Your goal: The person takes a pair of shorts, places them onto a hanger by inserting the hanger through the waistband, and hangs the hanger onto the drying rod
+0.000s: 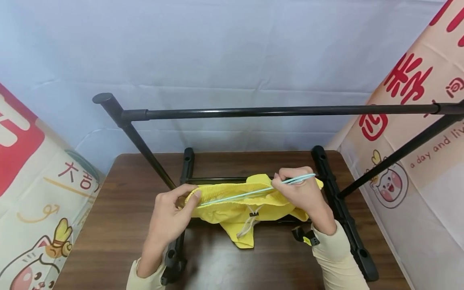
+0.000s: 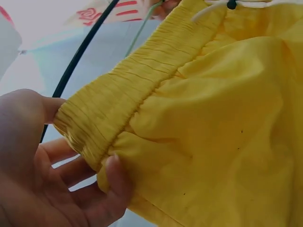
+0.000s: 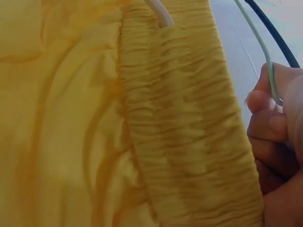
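As two hands work, shorts droop.

- We cannot follow the wire to its left end in the head view; the shorts hide it.
- We lose parts of the rack behind the shorts and past the head view's right edge.
- That edge also crops the banner for us.
- We see the left hand and right hand cut off in their wrist views.
- Dark specks on the shorts are too small for us to identify.
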